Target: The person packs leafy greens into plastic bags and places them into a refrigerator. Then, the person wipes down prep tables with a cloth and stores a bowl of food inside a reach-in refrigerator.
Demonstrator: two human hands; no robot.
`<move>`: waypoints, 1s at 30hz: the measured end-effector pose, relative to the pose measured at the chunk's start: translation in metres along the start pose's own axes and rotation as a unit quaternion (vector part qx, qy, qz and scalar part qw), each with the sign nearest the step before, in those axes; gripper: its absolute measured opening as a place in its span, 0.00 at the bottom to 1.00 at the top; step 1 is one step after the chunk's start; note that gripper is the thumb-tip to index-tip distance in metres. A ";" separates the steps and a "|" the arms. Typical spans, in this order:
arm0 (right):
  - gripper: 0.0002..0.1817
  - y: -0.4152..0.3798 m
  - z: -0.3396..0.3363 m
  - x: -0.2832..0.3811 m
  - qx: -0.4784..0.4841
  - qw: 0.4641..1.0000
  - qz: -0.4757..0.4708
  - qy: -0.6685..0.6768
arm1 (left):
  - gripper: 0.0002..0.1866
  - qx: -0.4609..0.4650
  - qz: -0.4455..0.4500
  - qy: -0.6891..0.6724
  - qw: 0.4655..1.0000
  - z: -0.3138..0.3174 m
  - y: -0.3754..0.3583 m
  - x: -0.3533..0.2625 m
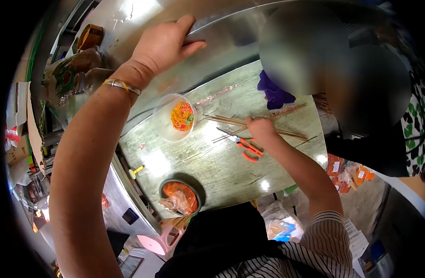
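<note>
My left hand [168, 44] is closed over the edge of a stainless-steel panel [231, 34] at the top, its thumb below the rim. On the green wood-look table, my right hand [261, 129] has its fingers closed on thin wooden skewers [286, 134] lying in a loose bundle. Just below that hand are pliers with orange handles [247, 149], their jaws pointing up and left. A clear plastic tub [162, 123] stands to the left, holding yellow rings with red and green pieces. Near the lower table edge sits a dark bowl [197, 187] with plastic-wrapped orange-red food.
A crumpled purple item [273, 92] lies toward the table's far side. Another person in patterned clothing [412, 125] is at the right, partly blurred. A small yellow tool [136, 172] rests at the left edge. Below are a pink stool [159, 242] and a plastic bag [279, 221].
</note>
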State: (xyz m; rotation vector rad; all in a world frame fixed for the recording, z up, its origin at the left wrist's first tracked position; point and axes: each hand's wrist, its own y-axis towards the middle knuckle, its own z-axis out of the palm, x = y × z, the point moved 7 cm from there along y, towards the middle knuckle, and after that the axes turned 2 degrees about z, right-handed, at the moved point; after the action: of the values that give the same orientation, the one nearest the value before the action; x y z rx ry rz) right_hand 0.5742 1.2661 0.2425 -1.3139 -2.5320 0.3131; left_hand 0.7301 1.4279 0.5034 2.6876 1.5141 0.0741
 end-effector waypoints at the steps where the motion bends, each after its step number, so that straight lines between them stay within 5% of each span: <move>1: 0.05 -0.015 -0.020 -0.003 -0.063 0.997 -0.004 0.037 | 0.21 -0.014 0.012 0.008 1.000 -0.001 -0.001 -0.001; 2: 0.04 -0.033 -0.041 -0.009 -0.127 0.989 -0.008 0.072 | 0.21 -0.018 0.013 0.005 1.000 0.000 -0.002 0.000; 6: 0.07 -0.108 -0.103 -0.063 -0.039 0.975 0.148 0.160 | 0.21 -0.048 0.006 -0.007 0.999 -0.002 -0.005 0.001; 12: 0.04 -0.218 -0.177 -0.159 -0.360 0.868 0.267 0.214 | 0.19 0.014 -0.022 -0.052 0.998 -0.005 -0.008 -0.006; 16: 0.06 -0.230 -0.179 -0.205 -0.447 0.834 0.268 0.181 | 0.20 -0.003 -0.011 -0.044 0.999 -0.007 -0.008 -0.007; 20: 0.08 -0.202 -0.139 -0.261 -0.491 0.739 0.306 0.345 | 0.22 0.019 -0.033 -0.070 0.997 -0.001 -0.007 0.005; 22: 0.09 -0.185 -0.108 -0.285 -0.538 0.558 0.318 0.546 | 0.22 0.037 -0.058 -0.072 0.995 -0.004 -0.007 0.004; 30: 0.12 -0.118 -0.009 -0.352 -0.465 0.677 0.453 0.347 | 0.21 0.035 -0.053 -0.090 0.994 -0.008 -0.003 0.001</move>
State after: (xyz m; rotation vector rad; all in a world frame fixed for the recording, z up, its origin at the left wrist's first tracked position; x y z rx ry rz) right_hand 0.6812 0.9100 0.2385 -2.3268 -1.1289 -1.2450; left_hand 0.7280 1.4307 0.5112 2.5773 1.6288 -0.2237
